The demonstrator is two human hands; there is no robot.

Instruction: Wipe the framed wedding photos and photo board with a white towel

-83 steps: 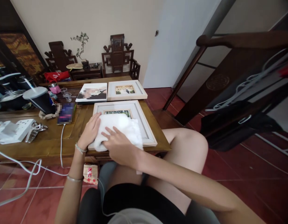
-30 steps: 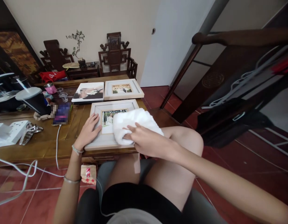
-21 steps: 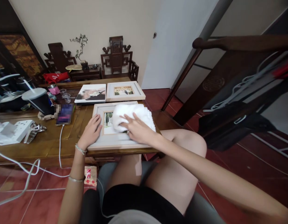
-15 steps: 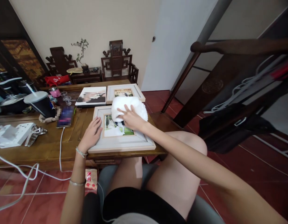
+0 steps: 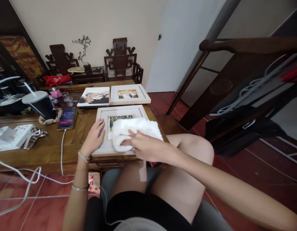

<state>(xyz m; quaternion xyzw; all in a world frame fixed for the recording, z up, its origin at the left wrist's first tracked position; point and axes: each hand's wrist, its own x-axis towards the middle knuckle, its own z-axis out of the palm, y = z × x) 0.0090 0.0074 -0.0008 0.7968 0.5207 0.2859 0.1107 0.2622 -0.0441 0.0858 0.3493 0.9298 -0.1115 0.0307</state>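
A picture frame (image 5: 102, 147) with a pale wide border lies flat at the table's near edge, a small photo inside it. My left hand (image 5: 95, 136) rests on the frame's left side, fingers stretched along the edge. Over the right and lower part of the frame sits a folded white towel (image 5: 138, 128), hiding most of the photo. My right hand (image 5: 148, 146) presses on this towel and grips it near its lower edge, the fingers bent.
Behind lie a second picture frame (image 5: 145, 96) and a flat picture panel (image 5: 95, 98). To the left stand a black cup with a straw (image 5: 40, 106), a phone (image 5: 66, 118) with a white cable and a power strip (image 5: 20, 136). A wooden chair back (image 5: 225, 86) rises at right.
My right hand and the towel have slid toward me and slightly right, from the frame's upper part to its lower right. More of the photo's top edge shows. My left hand stays in place.
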